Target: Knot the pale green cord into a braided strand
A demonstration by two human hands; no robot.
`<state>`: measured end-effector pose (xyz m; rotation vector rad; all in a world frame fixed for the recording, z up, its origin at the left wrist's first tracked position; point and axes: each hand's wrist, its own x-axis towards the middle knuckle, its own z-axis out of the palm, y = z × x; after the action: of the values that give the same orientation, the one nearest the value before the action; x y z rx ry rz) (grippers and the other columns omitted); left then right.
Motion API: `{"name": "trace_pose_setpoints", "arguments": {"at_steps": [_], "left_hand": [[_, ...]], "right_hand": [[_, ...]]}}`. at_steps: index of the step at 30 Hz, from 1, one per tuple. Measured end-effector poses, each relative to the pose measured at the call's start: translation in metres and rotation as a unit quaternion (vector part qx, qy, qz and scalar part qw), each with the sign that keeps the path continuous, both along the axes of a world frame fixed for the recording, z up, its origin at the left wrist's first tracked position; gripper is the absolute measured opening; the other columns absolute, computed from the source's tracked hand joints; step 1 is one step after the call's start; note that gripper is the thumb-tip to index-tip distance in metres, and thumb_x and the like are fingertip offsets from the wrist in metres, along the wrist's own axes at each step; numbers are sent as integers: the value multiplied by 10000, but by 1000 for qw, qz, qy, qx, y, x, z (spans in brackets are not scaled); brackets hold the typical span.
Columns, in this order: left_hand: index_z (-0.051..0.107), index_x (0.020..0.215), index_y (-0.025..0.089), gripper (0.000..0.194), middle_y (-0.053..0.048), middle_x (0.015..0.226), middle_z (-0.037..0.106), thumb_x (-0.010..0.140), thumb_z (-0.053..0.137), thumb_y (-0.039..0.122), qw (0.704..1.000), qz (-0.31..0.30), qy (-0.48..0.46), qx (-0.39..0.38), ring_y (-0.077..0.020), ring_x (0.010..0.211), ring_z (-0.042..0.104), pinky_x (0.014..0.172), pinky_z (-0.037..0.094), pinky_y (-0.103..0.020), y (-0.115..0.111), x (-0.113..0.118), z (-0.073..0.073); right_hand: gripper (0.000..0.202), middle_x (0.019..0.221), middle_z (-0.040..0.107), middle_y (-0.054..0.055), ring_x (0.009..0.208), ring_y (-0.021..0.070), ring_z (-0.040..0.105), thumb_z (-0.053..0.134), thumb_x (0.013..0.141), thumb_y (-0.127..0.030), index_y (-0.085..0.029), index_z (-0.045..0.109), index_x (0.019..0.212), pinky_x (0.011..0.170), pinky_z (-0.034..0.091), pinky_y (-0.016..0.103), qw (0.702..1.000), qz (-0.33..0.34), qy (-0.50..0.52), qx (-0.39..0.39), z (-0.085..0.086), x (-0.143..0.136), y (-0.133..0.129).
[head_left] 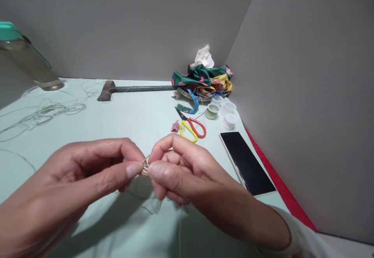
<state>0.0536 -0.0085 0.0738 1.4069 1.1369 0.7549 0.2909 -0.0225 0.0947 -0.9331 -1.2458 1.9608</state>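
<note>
Thin pale green cord (145, 165) is looped between my two hands at the lower centre, above the table. My left hand (96, 172) pinches one side of the loops between thumb and fingertips. Close against it, my right hand (181, 168) pinches the other side, its thumb on the cord and its other fingers curled. Loose strands hang below the hands. Past my right hand lie scissors (192, 129) with one yellow and one red handle, beside a small pink clip (175, 126).
A phone (248, 162) lies at the right. Spools (212, 111) and bunched patterned cloth (204, 79) sit at the back right. A hammer (140, 89) lies along the back wall. Tangled cord (55, 112) and a tilted bottle (27, 59) are at the left.
</note>
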Motion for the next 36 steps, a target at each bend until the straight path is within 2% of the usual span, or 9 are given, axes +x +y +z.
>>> {"name": "trace_pose_setpoints", "arguments": {"at_steps": [3, 6, 9, 13, 17, 23, 27, 31, 36], "left_hand": [[795, 733, 326, 298, 18, 620, 512, 893, 798, 578, 998, 20, 42, 33, -175, 616, 370, 527, 401, -241, 1, 4, -2], [781, 702, 319, 351, 22, 616, 480, 896, 775, 611, 999, 14, 29, 37, -171, 619, 359, 530, 401, -227, 1, 10, 0], [781, 707, 317, 333, 28, 618, 457, 908, 770, 583, 1000, 1, 11, 26, -170, 610, 337, 533, 398, -232, 2, 14, 1], [774, 701, 310, 313, 15, 655, 478, 918, 739, 533, 1000, -7, -7, -8, -190, 651, 393, 582, 436, -259, -4, 13, 0], [778, 720, 304, 334, 14, 669, 474, 910, 750, 577, 999, -2, -24, -25, -197, 695, 434, 620, 456, -259, -12, 11, 0], [796, 718, 310, 380, 11, 651, 467, 885, 757, 649, 999, 25, -3, -44, -197, 680, 421, 619, 467, -256, -30, 5, -4], [811, 754, 322, 364, 10, 647, 463, 880, 747, 658, 996, 55, 21, -60, -201, 675, 411, 643, 495, -255, -50, -9, -12], [818, 797, 325, 359, 10, 656, 485, 883, 751, 668, 995, 65, 19, -76, -198, 678, 425, 643, 502, -243, -66, -22, -25], [819, 799, 327, 352, -1, 681, 562, 917, 733, 647, 994, 40, 6, -99, -216, 744, 555, 670, 517, -255, -70, -28, -42]], "right_hand": [[111, 750, 496, -89, 670, 90, 428, 733, 978, -236, -230, 628, 941, 594, 331, 233, 996, -34, -49, 63, -2, 0, 0], [127, 745, 506, -80, 671, 95, 446, 709, 997, -247, -221, 624, 906, 592, 324, 250, 992, -44, -67, 97, -3, -1, -1], [159, 719, 514, -78, 648, 100, 452, 668, 1028, -270, -225, 603, 890, 589, 326, 261, 990, -48, -81, 105, -3, -3, -1], [149, 689, 516, -80, 612, 99, 440, 654, 1036, -261, -230, 606, 899, 562, 313, 262, 986, -50, -113, 115, -3, -1, -2], [136, 715, 493, -76, 625, 96, 451, 679, 1035, -282, -237, 627, 919, 551, 329, 240, 985, -52, -95, 135, -2, 1, -5], [155, 712, 463, -75, 624, 94, 403, 757, 953, -225, -226, 621, 879, 539, 328, 216, 990, -28, -89, 102, -5, -7, -15], [191, 665, 415, -89, 602, 87, 360, 745, 964, -249, -219, 598, 846, 523, 307, 205, 993, -1, -97, 73, -7, -16, -24], [172, 634, 401, -101, 571, 80, 330, 711, 959, -197, -219, 587, 841, 506, 275, 209, 992, 8, -112, 50, -13, -25, -32], [160, 593, 399, -111, 537, 77, 308, 719, 924, -172, -220, 603, 825, 485, 244, 222, 987, -1, -147, 64, -27, -33, -35]]}}
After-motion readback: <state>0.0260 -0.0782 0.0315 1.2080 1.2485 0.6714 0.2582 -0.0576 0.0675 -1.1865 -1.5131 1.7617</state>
